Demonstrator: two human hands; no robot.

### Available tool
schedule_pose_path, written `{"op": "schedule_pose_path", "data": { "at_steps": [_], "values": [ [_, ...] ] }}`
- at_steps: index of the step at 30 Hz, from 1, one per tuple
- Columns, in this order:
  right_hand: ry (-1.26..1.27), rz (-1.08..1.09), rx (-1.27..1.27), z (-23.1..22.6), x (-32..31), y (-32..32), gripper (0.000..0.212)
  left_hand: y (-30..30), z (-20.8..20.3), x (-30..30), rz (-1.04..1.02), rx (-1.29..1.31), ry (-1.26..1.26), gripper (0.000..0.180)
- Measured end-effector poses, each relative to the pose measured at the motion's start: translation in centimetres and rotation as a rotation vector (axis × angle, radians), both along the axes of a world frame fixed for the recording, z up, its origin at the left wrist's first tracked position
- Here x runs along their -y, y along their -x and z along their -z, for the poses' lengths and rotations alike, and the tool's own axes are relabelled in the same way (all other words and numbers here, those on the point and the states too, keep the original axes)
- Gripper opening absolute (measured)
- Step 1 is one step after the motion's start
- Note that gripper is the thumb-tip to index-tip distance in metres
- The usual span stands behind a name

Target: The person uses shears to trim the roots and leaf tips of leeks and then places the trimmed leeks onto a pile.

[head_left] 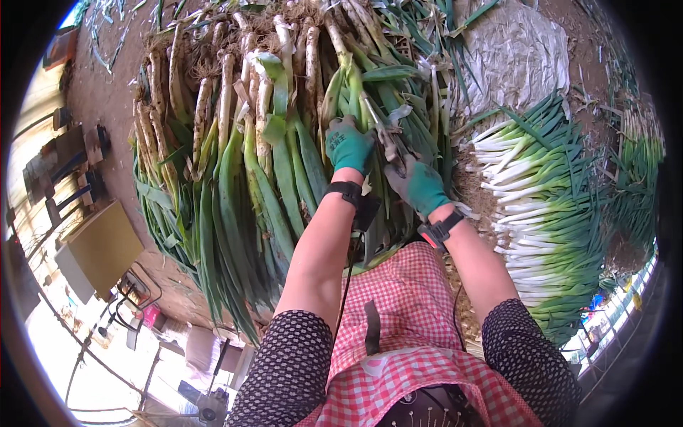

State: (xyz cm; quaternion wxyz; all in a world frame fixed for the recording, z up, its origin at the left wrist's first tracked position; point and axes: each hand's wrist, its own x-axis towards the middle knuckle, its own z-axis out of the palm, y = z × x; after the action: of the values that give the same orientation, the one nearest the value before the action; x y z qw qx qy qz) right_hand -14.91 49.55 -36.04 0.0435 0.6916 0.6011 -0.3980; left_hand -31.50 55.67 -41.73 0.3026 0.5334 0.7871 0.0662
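Note:
My left hand (348,146), in a green and grey work glove, is closed round a large green onion (353,89) near the middle of the view. The fingers of my right hand (418,183), gloved alike, are closed on a withered brownish outer leaf (380,128) that runs down along that onion. Under and beyond both hands lies a big pile of unpeeled green onions (235,156), their soil-stained white stems and roots at the far side and their green leaves toward me. My right fingertips are partly hidden by the leaf.
To the right, peeled green onions (523,213) lie in a long row, white ends toward me. A pale plastic sheet (516,53) is spread beyond them. More onions (637,171) lie at the far right. On the left stand a tan box (99,249) and a metal-framed chair (135,292).

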Motion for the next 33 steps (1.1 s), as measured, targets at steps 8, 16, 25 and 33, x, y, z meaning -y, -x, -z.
{"op": "schedule_pose_path", "data": {
  "at_steps": [8, 16, 25, 33],
  "values": [
    [0.001, -0.037, -0.029, -2.9, 0.4, -0.9, 0.054, 1.5, 0.5, 1.2, -0.571, 0.978, 0.166, 0.048],
    [-0.043, -0.158, -0.110, -5.8, -1.1, 1.6, 0.051, 10.3, 0.8, 10.1, -0.003, 0.895, 0.199, 0.046],
    [0.019, -0.101, -0.066, -4.1, -3.2, 5.2, 0.056, 9.8, 5.6, 15.3, -0.264, 1.236, 0.207, 0.052],
    [0.110, -0.066, 0.012, -1.9, -3.5, 4.4, 0.066, 4.9, 4.2, 17.9, -0.211, 1.249, 0.253, 0.033]
  ]
}}
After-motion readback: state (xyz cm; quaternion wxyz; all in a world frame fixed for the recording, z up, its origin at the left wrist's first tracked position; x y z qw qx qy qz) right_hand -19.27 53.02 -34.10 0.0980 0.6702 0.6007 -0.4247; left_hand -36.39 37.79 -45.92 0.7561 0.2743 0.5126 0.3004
